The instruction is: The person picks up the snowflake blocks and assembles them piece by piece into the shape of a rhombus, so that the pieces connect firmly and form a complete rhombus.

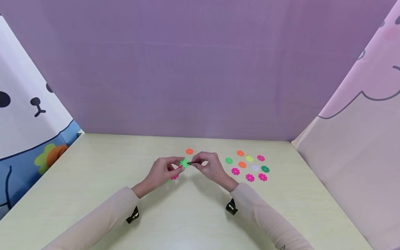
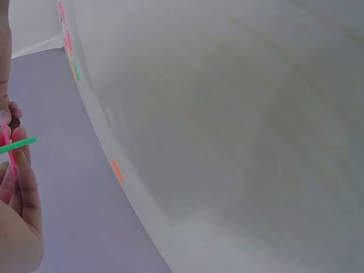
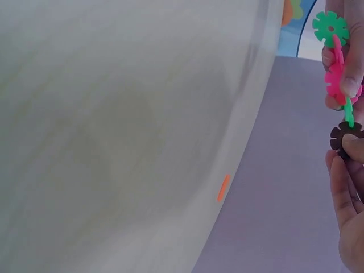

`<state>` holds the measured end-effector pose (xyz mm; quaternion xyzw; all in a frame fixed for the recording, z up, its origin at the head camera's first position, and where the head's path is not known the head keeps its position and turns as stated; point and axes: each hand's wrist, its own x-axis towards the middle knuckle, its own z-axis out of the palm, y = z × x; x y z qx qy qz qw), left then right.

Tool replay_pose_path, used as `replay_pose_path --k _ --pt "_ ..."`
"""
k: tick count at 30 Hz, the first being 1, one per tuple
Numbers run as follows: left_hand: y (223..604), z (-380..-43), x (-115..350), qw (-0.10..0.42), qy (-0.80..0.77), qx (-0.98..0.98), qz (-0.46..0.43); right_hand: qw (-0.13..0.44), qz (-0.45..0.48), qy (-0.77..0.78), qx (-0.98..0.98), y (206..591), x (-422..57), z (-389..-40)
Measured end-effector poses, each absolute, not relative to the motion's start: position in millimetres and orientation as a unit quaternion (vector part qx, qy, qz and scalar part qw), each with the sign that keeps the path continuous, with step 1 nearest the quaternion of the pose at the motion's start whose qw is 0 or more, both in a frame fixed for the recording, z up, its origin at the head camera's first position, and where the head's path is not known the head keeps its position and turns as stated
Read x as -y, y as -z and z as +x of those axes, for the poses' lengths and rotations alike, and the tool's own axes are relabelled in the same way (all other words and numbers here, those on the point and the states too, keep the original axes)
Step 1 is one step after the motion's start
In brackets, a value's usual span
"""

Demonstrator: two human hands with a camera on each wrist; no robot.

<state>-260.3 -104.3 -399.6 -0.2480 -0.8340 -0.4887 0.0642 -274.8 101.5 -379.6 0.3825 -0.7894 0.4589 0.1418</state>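
My left hand (image 1: pixel 160 172) grips a short chain of notched plastic snowflake discs. In the right wrist view a green disc (image 3: pixel 330 28) hangs at one end, followed by pink discs (image 3: pixel 335 82) under the fingers. Another green disc (image 3: pixel 348 111), seen nearly edge-on, comes after them. Between thumb and fingers my right hand (image 1: pixel 214 169) pinches a dark brown disc (image 3: pixel 341 135), which meets that green disc at its rim. How deeply their notches engage cannot be told. Both hands are raised above the table, close together.
To the right on the pale table (image 1: pixel 200 222) lie several loose discs, among them a pink disc (image 1: pixel 250 177), a yellow disc (image 1: pixel 249 158), a white disc (image 1: pixel 254 168) and a dark green disc (image 1: pixel 265 169). One orange disc (image 1: pixel 189 151) lies behind the hands. A purple panel (image 1: pixel 200 76) stands at the back.
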Motion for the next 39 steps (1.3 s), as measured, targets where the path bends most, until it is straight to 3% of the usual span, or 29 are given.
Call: replay_pose_path --k 14,27,39 --pt "397.1 -258.8 103.1 0.097 0.466 0.847 -0.237 0.154 0.377 -0.434 0.804 387.9 -101.1 -282.1" --pt "400.2 -256.7 105.2 0.072 0.499 0.843 -0.189 0.128 0.357 -0.393 0.838 391.4 -104.2 -294.2" --pt "401.2 -255.9 105.6 0.066 0.507 0.842 -0.173 0.095 0.324 -0.356 0.871 397.6 -100.2 -328.6"
